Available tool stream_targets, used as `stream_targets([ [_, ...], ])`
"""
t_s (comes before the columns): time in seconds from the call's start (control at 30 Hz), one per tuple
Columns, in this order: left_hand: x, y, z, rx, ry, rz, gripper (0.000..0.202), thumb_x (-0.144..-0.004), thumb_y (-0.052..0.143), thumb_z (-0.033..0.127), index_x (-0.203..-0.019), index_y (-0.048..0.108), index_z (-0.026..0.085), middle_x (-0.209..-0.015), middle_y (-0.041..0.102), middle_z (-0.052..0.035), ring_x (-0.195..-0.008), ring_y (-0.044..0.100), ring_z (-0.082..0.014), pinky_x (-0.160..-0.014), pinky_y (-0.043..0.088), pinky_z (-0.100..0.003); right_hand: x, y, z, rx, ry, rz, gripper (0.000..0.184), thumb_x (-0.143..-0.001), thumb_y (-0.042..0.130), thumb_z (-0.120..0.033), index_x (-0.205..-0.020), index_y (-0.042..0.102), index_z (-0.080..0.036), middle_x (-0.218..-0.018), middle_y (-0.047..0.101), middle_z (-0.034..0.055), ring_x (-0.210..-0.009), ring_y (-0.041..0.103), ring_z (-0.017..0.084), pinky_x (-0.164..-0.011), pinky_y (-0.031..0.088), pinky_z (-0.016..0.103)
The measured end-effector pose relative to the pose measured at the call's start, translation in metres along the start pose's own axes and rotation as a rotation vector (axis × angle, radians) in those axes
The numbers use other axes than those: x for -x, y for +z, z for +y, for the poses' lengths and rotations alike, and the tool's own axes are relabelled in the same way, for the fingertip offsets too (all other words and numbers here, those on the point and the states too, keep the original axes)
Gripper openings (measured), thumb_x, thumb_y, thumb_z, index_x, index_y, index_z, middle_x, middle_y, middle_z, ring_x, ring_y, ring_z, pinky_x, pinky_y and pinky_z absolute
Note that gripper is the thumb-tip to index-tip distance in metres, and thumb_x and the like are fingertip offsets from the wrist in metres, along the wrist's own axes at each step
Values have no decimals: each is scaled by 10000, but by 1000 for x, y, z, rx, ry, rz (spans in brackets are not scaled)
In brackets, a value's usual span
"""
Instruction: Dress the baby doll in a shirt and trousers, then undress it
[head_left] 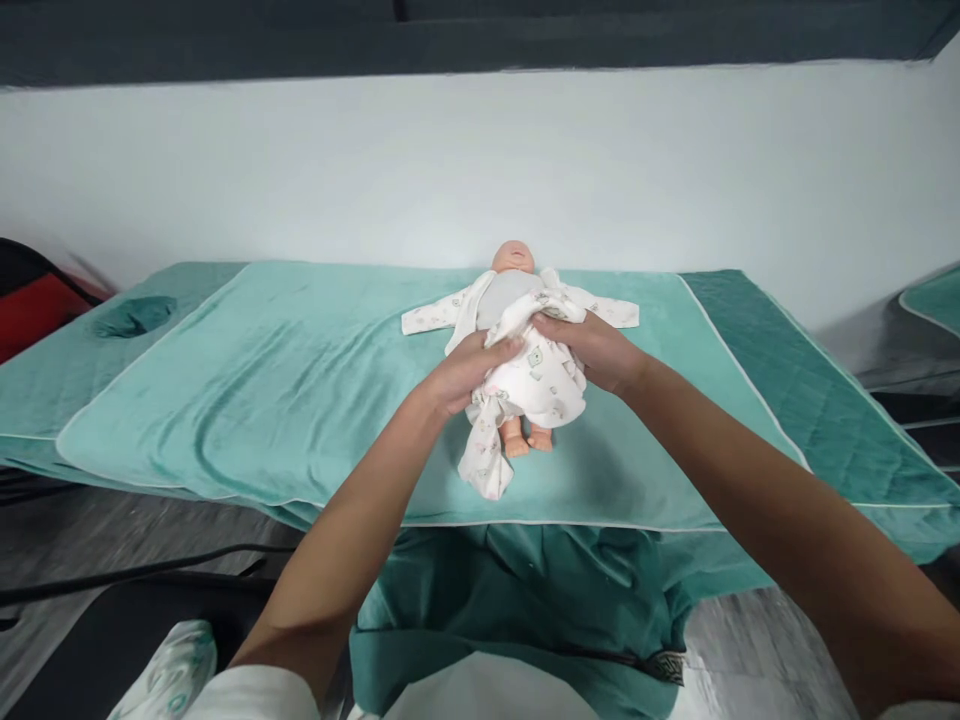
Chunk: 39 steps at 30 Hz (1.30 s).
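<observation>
A baby doll lies on its back on the bed, head toward the wall, its bare feet showing at the near end. A white printed baby jacket is spread open around its grey torso, sleeves out to both sides. Above the doll's lower body, my left hand pinches the left side of a bunched white printed baby garment. My right hand grips its upper right edge, thumb on the cloth. One end of this cloth hangs down beside the feet. The doll's belly and upper legs are hidden behind it.
The bed has a turquoise plush cover, with a face hole at the left. It stands against a white wall. A black chair with a patterned cloth on it is at the lower left.
</observation>
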<state>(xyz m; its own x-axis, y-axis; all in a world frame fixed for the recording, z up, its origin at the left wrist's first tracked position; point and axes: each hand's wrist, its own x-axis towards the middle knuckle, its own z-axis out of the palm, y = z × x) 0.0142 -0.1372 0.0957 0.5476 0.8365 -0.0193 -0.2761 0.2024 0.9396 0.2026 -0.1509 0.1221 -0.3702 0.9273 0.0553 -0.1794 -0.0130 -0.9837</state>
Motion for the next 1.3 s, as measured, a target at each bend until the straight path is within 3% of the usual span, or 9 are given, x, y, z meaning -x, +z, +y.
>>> stream_targets([
  [0.1, 3, -3, 1, -40, -49, -63, 598, -589, 929, 342, -1110, 730, 126, -1027, 783, -134, -935, 746, -304, -839, 568, -366, -2, -4, 4, -99, -28, 53, 486, -775, 778, -551, -1137, 703, -236, -1057, 763, 53, -1060, 703, 277, -937, 573, 426],
  [0.23, 0, 8, 1, 170, 159, 48, 603, -680, 855, 451, -1193, 697, 177, -1078, 775, -100, -1053, 729, -313, -950, 558, -397, 2, -3, 13, -175, -100, 164, 475, -830, 712, -570, -1182, 678, -254, -1173, 738, 37, -1159, 665, 247, -982, 556, 376],
  [0.33, -5, 17, -3, 243, 204, 120, 573, -757, 777, 521, -1227, 673, 211, -1091, 770, -80, -1112, 711, -308, -973, 555, -397, 8, 2, 22, -183, -79, 183, 508, -844, 687, -596, -1222, 657, -257, -1275, 700, 37, -1220, 634, 237, -1004, 548, 354],
  [0.53, -3, 23, -8, 272, 94, 94, 617, -765, 739, 573, -1246, 667, 193, -1085, 774, -107, -1076, 722, -324, -946, 569, -433, 19, 1, 38, -226, -23, 204, 549, -809, 726, -599, -1237, 661, -262, -1245, 717, 42, -1188, 653, 253, -978, 564, 373],
  [0.7, 10, 24, -10, 224, -107, -4, 572, -750, 781, 514, -1183, 697, 150, -1033, 782, -150, -959, 749, -353, -814, 602, -446, 35, -21, 32, -203, 4, 122, 507, -793, 761, -522, -1203, 693, -232, -1160, 750, 70, -1084, 700, 282, -919, 577, 395],
  [0.83, 15, 19, -20, 143, -230, 37, 503, -712, 834, 426, -1107, 721, 134, -1009, 784, -156, -909, 758, -316, -815, 606, -412, 55, -36, 36, -151, 157, 55, 492, -740, 829, -457, -1137, 727, -186, -1118, 759, 106, -964, 729, 274, -771, 588, 334],
  [1.03, 13, 11, -40, -372, -328, 26, 406, -804, 708, 458, -1080, 721, 160, -1099, 773, -108, -1047, 716, -301, -866, 574, -387, 82, -18, 83, -114, 416, 34, 516, -720, 861, -380, -1164, 713, -162, -1139, 754, 109, -965, 728, 262, -905, 559, 370],
  [1.2, 15, 20, -44, -1032, -166, -139, 383, -928, 492, 481, -1019, 724, 190, -1146, 752, -76, -1080, 686, -289, -924, 505, -356, 98, 4, 119, -29, 381, 241, 506, -763, 787, -521, -1142, 712, -193, -1141, 755, 91, -1033, 709, 310, -1001, 517, 459],
  [1.3, 16, 27, -42, -1235, -150, -177, 372, -962, 419, 413, -984, 710, 182, -1105, 753, -97, -1025, 696, -277, -864, 494, -332, 100, 7, 129, 186, 292, 295, 488, -834, 682, -563, -1163, 701, -202, -1198, 734, 91, -1173, 647, 343, -1041, 483, 492],
])
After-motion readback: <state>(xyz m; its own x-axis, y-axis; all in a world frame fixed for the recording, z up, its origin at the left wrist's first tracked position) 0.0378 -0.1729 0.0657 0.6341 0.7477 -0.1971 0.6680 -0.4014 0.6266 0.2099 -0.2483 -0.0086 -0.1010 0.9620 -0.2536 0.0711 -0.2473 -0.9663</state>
